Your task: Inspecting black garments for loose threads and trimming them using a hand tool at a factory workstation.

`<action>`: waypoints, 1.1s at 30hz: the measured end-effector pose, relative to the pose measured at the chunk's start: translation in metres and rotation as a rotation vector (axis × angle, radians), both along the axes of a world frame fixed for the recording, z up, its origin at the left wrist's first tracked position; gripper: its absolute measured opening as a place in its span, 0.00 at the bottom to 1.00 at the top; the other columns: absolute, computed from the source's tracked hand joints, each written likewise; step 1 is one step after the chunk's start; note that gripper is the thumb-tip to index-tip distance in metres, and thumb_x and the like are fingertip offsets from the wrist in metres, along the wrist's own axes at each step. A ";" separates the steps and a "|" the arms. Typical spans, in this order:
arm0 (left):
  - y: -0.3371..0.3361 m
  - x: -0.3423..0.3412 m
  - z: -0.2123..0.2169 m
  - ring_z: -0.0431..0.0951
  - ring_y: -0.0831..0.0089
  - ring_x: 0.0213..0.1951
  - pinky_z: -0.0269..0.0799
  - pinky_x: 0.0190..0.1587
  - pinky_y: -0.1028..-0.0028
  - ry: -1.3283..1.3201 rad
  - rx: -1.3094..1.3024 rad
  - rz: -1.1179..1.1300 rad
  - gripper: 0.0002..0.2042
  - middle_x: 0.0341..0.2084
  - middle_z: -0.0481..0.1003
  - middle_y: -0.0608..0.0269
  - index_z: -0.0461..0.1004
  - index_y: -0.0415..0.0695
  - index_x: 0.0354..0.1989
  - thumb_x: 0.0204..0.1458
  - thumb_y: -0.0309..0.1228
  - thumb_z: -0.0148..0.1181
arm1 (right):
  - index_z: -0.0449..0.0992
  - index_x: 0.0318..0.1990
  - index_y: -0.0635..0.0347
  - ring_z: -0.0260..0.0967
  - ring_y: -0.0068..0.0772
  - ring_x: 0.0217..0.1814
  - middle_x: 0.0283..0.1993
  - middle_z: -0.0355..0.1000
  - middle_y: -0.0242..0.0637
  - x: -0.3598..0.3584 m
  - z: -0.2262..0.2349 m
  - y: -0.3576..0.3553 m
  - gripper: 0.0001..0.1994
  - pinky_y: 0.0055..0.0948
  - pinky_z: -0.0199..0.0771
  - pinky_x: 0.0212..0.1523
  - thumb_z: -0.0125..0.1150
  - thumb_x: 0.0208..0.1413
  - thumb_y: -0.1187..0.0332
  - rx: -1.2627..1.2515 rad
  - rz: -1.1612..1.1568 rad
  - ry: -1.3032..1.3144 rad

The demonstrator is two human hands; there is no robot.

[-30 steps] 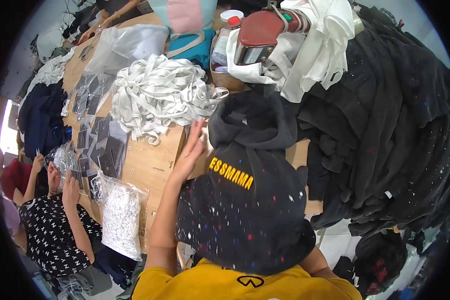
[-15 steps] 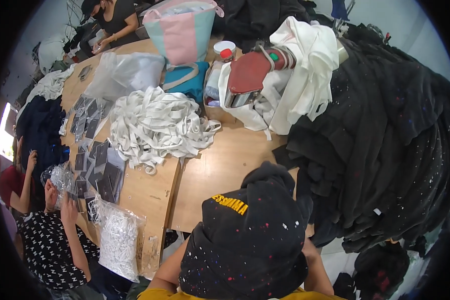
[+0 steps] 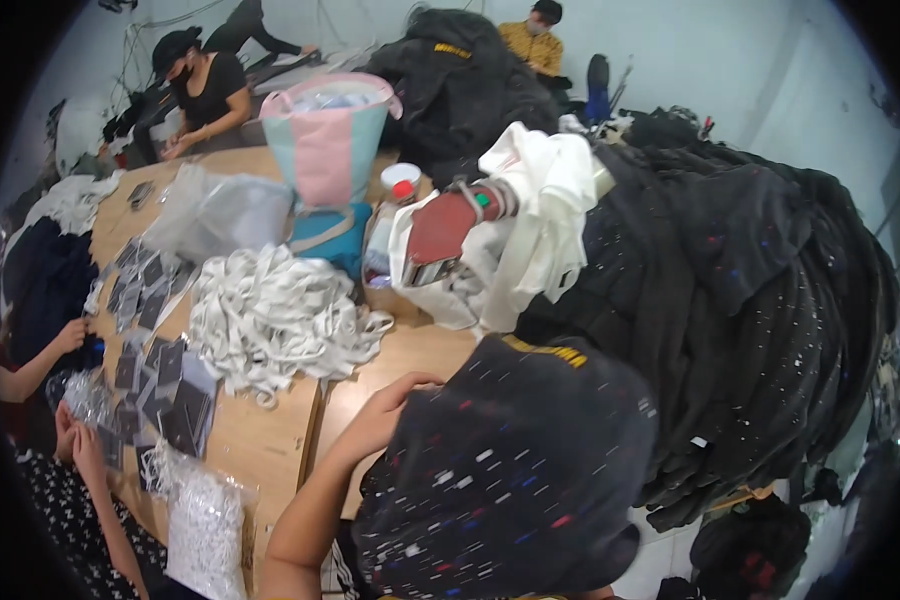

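A black garment point(image 3: 510, 470), speckled with white, red and blue and with yellow lettering along its upper edge, hangs bunched up in front of me and is smeared by motion. My left hand point(image 3: 378, 415) is at its upper left side, fingers bent around the cloth edge, their tips hidden behind it. My right hand is out of sight behind the garment. Just beyond it on the table lies a white cloth point(image 3: 550, 200) with a dark red handheld tool point(image 3: 450, 235) resting on it.
A heap of white straps point(image 3: 275, 315) lies left of centre, by dark tags point(image 3: 175, 385) and a clear bag of white cords point(image 3: 205, 520). A pink-and-aqua bag point(image 3: 325, 150) stands farther back. Black garments point(image 3: 730, 300) are piled on the right. Co-workers sit left and behind.
The garment has swung a little right and its lettering now sits at the top edge. My left hand has come up into sight beside it; my right arm has slipped behind it. The view has tilted up.
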State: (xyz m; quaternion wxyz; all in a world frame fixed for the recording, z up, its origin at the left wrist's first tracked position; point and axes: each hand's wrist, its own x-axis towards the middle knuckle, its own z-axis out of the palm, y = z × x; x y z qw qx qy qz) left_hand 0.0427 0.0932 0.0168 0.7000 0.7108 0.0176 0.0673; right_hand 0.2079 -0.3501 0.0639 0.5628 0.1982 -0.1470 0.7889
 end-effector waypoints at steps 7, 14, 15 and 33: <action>0.047 -0.045 -0.101 0.73 0.56 0.35 0.69 0.40 0.62 0.102 0.704 0.399 0.10 0.31 0.75 0.55 0.75 0.42 0.40 0.52 0.31 0.55 | 0.77 0.42 0.60 0.75 0.42 0.44 0.42 0.77 0.40 0.013 0.069 0.003 0.14 0.40 0.73 0.49 0.65 0.47 0.67 0.176 0.263 0.007; 0.025 -0.055 -0.106 0.71 0.61 0.34 0.63 0.36 0.65 -0.048 0.851 0.655 0.03 0.28 0.73 0.63 0.77 0.48 0.29 0.46 0.27 0.58 | 0.78 0.40 0.59 0.75 0.41 0.44 0.42 0.77 0.39 0.016 0.154 0.016 0.13 0.40 0.72 0.50 0.65 0.47 0.66 0.302 0.523 0.016; 0.026 -0.059 -0.108 0.71 0.61 0.33 0.63 0.36 0.64 -0.016 0.824 0.681 0.03 0.27 0.73 0.63 0.77 0.48 0.29 0.46 0.27 0.58 | 0.78 0.40 0.59 0.75 0.41 0.44 0.41 0.77 0.39 0.015 0.159 0.021 0.12 0.40 0.72 0.50 0.65 0.47 0.65 0.329 0.569 0.031; 0.024 -0.056 -0.107 0.72 0.61 0.32 0.64 0.36 0.64 -0.044 0.755 0.687 0.02 0.26 0.74 0.64 0.77 0.47 0.28 0.47 0.28 0.59 | 0.76 0.42 0.62 0.69 0.29 0.49 0.42 0.74 0.38 0.016 0.397 0.246 0.19 0.24 0.63 0.53 0.56 0.57 0.53 -0.019 1.690 1.665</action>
